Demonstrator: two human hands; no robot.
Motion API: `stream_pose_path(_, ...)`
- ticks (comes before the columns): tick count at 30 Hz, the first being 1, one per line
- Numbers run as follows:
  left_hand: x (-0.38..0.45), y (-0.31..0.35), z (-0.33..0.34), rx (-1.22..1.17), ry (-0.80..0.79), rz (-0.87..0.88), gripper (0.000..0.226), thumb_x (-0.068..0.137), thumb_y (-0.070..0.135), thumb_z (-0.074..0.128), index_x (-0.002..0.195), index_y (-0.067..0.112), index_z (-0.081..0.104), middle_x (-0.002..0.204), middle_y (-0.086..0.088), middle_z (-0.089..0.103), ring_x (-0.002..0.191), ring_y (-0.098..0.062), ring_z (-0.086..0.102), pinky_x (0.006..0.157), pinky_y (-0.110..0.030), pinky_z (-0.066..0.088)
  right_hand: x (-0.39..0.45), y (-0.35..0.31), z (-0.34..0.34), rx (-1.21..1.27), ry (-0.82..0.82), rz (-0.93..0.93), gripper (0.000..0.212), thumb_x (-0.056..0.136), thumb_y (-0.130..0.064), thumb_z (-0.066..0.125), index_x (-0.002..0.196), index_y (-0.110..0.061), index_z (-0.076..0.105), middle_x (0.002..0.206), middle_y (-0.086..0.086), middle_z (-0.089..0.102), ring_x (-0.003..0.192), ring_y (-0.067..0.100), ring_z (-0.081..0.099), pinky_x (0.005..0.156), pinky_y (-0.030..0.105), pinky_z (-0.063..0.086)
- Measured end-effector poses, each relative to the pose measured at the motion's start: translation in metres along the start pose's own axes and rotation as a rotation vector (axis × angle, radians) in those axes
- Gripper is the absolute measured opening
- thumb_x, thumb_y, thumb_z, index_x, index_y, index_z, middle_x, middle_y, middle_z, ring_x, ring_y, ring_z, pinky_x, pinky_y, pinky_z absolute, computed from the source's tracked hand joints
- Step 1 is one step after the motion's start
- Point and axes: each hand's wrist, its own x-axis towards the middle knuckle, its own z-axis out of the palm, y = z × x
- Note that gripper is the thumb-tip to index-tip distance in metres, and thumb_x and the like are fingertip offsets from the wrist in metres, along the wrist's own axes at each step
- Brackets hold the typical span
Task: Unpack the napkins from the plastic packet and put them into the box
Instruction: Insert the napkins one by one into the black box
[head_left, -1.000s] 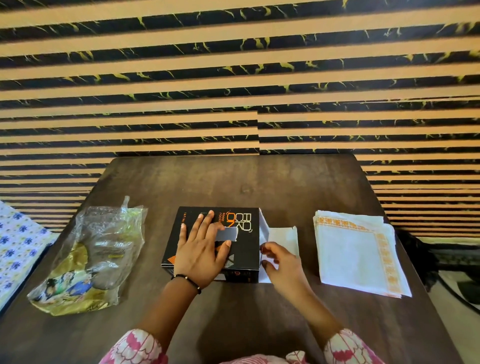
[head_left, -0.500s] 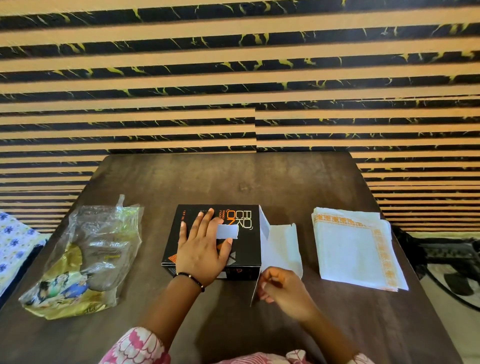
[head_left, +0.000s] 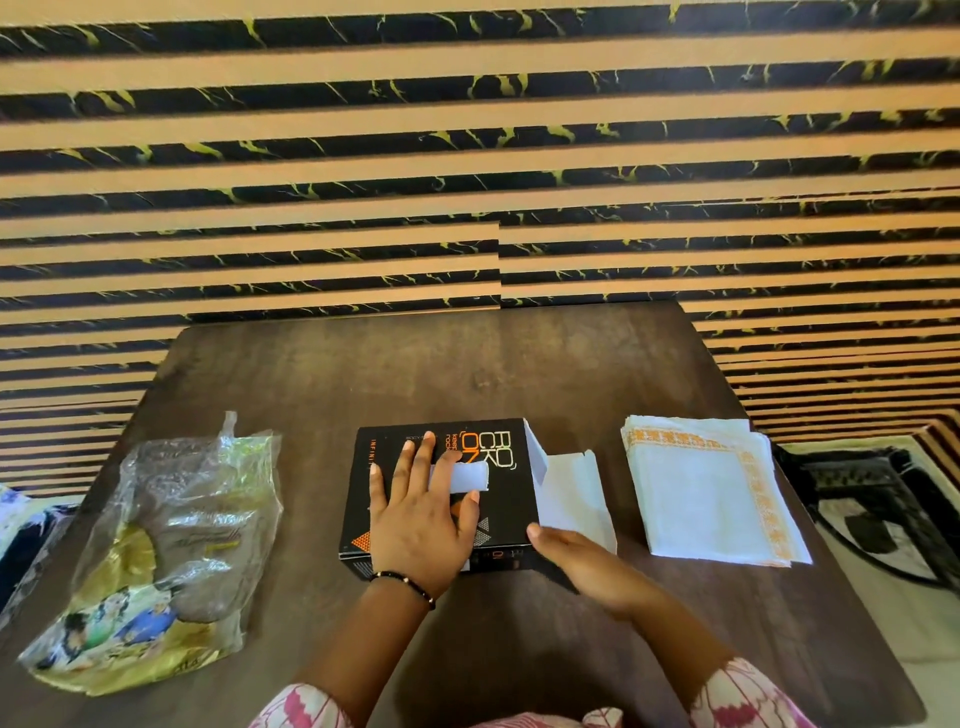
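Black box, flap open, on a dark wooden table; napkins stacked beside it.

Box (head_left: 441, 488): near the table's (head_left: 467, 364) front edge, centre; white end flap (head_left: 574, 493) folded out flat to the right. Left hand (head_left: 421, 519): flat on the lid, fingers spread, gripping nothing. Right hand (head_left: 587, 564): at the box's near right corner, fingers loosely extended against the flap; whether it pinches the flap cannot be told. Napkins (head_left: 706, 493): white, orange-bordered stack by the right edge, apart from the flap. Plastic packet (head_left: 166, 551): crumpled, by the left edge. Striped wall (head_left: 467, 156) behind.
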Motion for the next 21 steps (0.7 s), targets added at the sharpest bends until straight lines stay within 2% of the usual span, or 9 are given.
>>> stream_pose_path(2,0.001,0.000,0.000,0.012,0.002,0.000,0.062,0.082,0.052,0.020,0.136,0.026,0.037,0.150,-0.004,0.032,0.141,-0.025,0.022,0.112,-0.050,0.000,-0.007,0.013,0.013,0.154,-0.058,-0.036,0.066,0.086,-0.049,0.041,0.143,-0.030,0.015,0.153,-0.006,0.023,0.139,0.017,0.025,0.113,0.034,0.023)
stream_pose_path(5,0.001,0.000,-0.001,0.010,-0.026,0.012,0.064,0.082,0.052,0.018,0.139,0.026,0.034,0.151,-0.005,0.031,0.141,-0.026,0.021,0.113,-0.053,0.002,-0.009,0.022,0.034,0.140,-0.009,-0.080,0.082,0.094,-0.013,0.047,0.143,-0.025,-0.017,0.156,-0.001,-0.012,0.145,0.023,-0.003,0.115,0.036,0.011)
stream_pose_path(6,0.000,0.000,-0.001,0.013,-0.032,0.015,0.065,0.082,0.052,0.017,0.139,0.025,0.033,0.152,-0.005,0.030,0.142,-0.026,0.019,0.113,-0.053,0.003,-0.009,0.022,0.039,0.065,0.016,-0.089,0.085,0.092,-0.003,0.048,0.143,-0.025,-0.016,0.157,0.001,-0.010,0.145,0.026,0.002,0.115,0.036,0.013)
stream_pose_path(8,0.000,-0.001,0.000,0.036,-0.038,0.032,0.068,0.084,0.056,0.014,0.139,0.023,0.034,0.152,-0.008,0.029,0.142,-0.028,0.019,0.112,-0.056,0.003,-0.007,0.025,0.041,-0.019,0.128,-0.106,0.071,0.091,0.001,0.045,0.141,-0.031,0.007,0.156,0.010,0.011,0.135,0.031,0.033,0.113,0.040,0.025)
stream_pose_path(12,-0.002,0.008,-0.003,0.088,-0.080,0.242,0.093,0.079,0.077,0.012,0.142,0.010,0.025,0.155,-0.009,0.016,0.143,-0.028,0.008,0.110,-0.056,-0.009,-0.005,0.031,0.035,-0.161,0.212,-0.156,0.036,0.095,-0.013,0.043,0.127,-0.029,0.041,0.119,-0.012,0.048,0.105,0.004,0.050,0.092,0.010,0.040)
stream_pose_path(14,-0.007,0.016,-0.002,0.074,-0.164,0.364,0.110,0.067,0.088,0.019,0.146,0.011,0.010,0.157,-0.006,0.000,0.143,-0.024,-0.006,0.109,-0.055,-0.015,0.000,0.032,0.032,-0.264,0.281,-0.181,0.018,0.093,-0.017,0.048,0.100,-0.030,0.058,0.102,-0.008,0.059,0.094,0.007,0.056,0.088,0.021,0.048)
stream_pose_path(16,-0.009,0.023,-0.002,0.082,-0.215,0.405,0.119,0.060,0.091,0.026,0.146,0.014,-0.003,0.156,-0.006,-0.012,0.142,-0.022,-0.015,0.108,-0.054,-0.017,0.006,0.033,0.030,-0.349,0.268,-0.154,0.017,0.090,-0.020,0.053,0.078,-0.031,0.058,0.086,-0.007,0.061,0.081,0.008,0.057,0.082,0.025,0.051)
stream_pose_path(18,-0.008,0.022,0.001,0.087,-0.247,0.408,0.119,0.061,0.088,0.033,0.145,0.015,-0.010,0.155,-0.005,-0.018,0.141,-0.021,-0.020,0.108,-0.052,-0.019,0.014,0.034,0.026,-0.348,0.255,-0.175,0.010,0.087,-0.019,0.055,0.085,-0.018,0.064,0.088,0.001,0.066,0.084,0.013,0.061,0.083,0.032,0.053)
stream_pose_path(21,-0.007,0.018,-0.001,0.083,-0.266,0.424,0.118,0.063,0.083,0.040,0.144,0.015,-0.011,0.155,-0.006,-0.018,0.141,-0.021,-0.020,0.107,-0.051,-0.020,0.023,0.023,0.011,-0.014,0.272,-0.154,0.027,0.093,-0.004,0.046,0.116,-0.008,0.058,0.112,0.008,0.063,0.100,0.018,0.061,0.086,0.028,0.050)
